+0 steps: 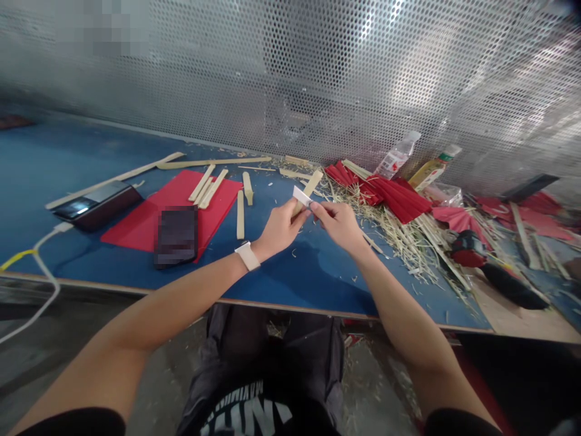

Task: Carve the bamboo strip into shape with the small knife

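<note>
Over the blue table my left hand (280,229) is closed around a flat pale bamboo strip (312,183), whose far end sticks up past the fingers. A small white folded piece (301,195), perhaps paper or sandpaper, lies across the strip. My right hand (338,221) pinches at the lower right end of this white piece, its fingertips close to the left hand's. The fingers partly hide both things. Short bamboo strips (240,214) lie on the table to the left of my hands.
A red folder (136,215) carries more strips and a dark phone (176,236). A cabled black device (97,204) stands left. Bamboo shavings (399,242), red folded fans (402,197), two bottles (396,154) and a black-and-red tool (512,284) lie right. Perforated metal panel (299,72) behind.
</note>
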